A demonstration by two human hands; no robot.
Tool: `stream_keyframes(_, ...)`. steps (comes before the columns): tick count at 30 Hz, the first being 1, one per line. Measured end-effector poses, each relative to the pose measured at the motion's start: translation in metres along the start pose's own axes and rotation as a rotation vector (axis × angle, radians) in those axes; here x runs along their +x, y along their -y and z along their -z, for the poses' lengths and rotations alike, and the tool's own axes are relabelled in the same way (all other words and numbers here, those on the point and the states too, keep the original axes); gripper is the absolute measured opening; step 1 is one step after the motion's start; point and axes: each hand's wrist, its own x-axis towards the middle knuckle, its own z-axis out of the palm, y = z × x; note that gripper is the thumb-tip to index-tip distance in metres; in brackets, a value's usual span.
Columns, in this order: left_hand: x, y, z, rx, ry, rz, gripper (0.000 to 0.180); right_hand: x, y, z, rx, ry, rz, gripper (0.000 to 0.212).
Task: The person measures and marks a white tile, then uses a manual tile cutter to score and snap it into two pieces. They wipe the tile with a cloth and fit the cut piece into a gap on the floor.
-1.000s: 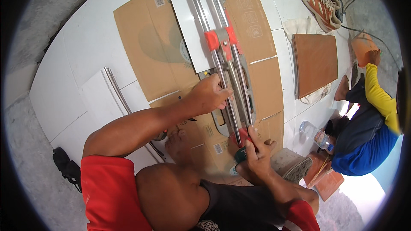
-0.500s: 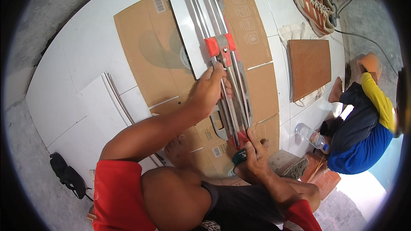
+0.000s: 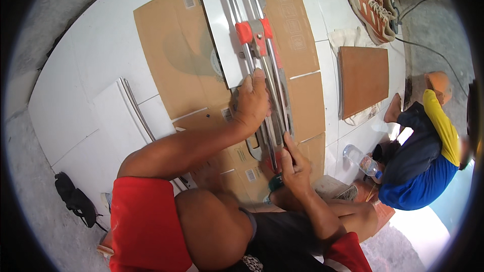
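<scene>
A manual tile cutter [image 3: 280, 102] with two shiny metal rails lies lengthwise before me. Its red-and-grey sliding carriage [image 3: 258, 35] sits on the rails above a white tile [image 3: 222, 25]. Just on the near side of the carriage, my left hand [image 3: 253, 99] is closed on the cutter, its thumb pointing away from me; which bar its fingers wrap is partly hidden. My right hand [image 3: 296, 167] grips the near end of the cutter at the right rail, fingers pointing forward.
Flattened cardboard [image 3: 174, 65] lies beneath the cutter on white floor tiles. Brown tiles [image 3: 364, 81], sneakers [image 3: 370, 12] and a plastic bottle [image 3: 360, 161] are on the right. White tile pieces [image 3: 113, 113] and a black bag [image 3: 75, 199] lie left. Another person [image 3: 421, 171] sits at right.
The carriage has shifted away from me along the rails. My right hand has moved slightly forward and left, while my left hand stays on the cutter.
</scene>
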Motion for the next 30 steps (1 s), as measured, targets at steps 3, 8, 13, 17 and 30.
stream_keyframes(3,0.000,0.001,-0.002,0.042,-0.006,-0.021,0.045,0.003,0.000,0.000,0.004,-0.010,0.048,0.044)
stream_keyframes(8,-0.003,-0.001,-0.003,0.020,-0.007,0.007,0.045,0.010,0.001,-0.005,0.075,-0.023,0.041,0.044)
stream_keyframes(13,-0.002,0.001,-0.004,-0.037,-0.018,0.005,0.044,0.024,0.015,-0.005,0.114,-0.026,0.058,0.044)
stream_keyframes(17,-0.002,0.001,-0.006,-0.079,-0.008,-0.005,0.044,0.038,0.019,-0.011,0.138,-0.060,0.067,0.043)
stream_keyframes(30,0.008,0.018,0.002,0.121,-0.102,-0.181,0.053,0.108,0.066,-0.022,0.217,-0.042,0.182,0.041)
